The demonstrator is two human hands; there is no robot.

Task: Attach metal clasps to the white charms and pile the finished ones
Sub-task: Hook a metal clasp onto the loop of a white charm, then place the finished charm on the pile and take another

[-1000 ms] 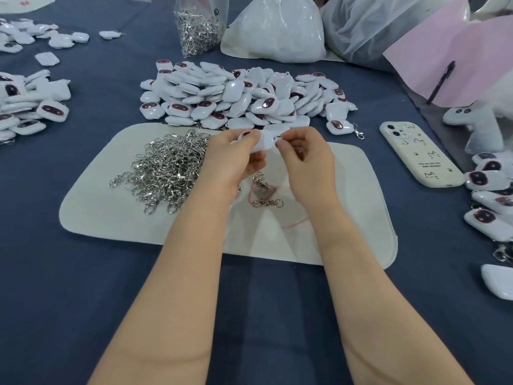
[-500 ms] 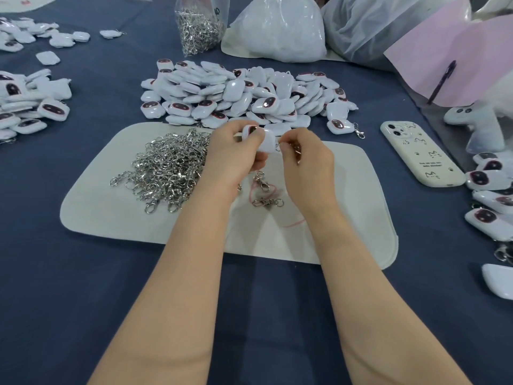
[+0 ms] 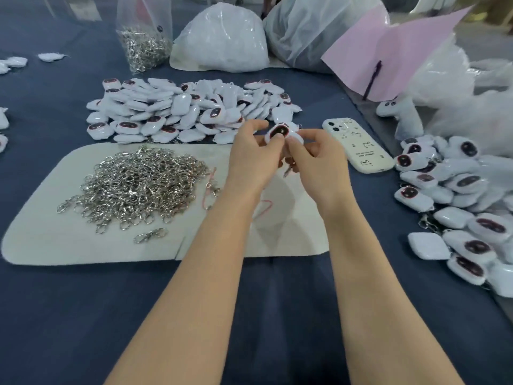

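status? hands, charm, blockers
Left hand and right hand both grip one white charm, clasp dangling below. Nothing in the way.

The charm point(image 3: 278, 132) pinched between both hands looked like glossy white plastic with a dark shiny oval face. Left of the grip, the heap of clasps point(image 3: 136, 187) was bright polished metal, lying on a matt, felt-like pale mat point(image 3: 41, 240). Beyond the grip, the charm pile point(image 3: 177, 109) shone equally smooth. Under everything lay matt navy cloth point(image 3: 69, 315). Right of the grip, the phone case point(image 3: 358, 145) looked like smooth cream plastic.
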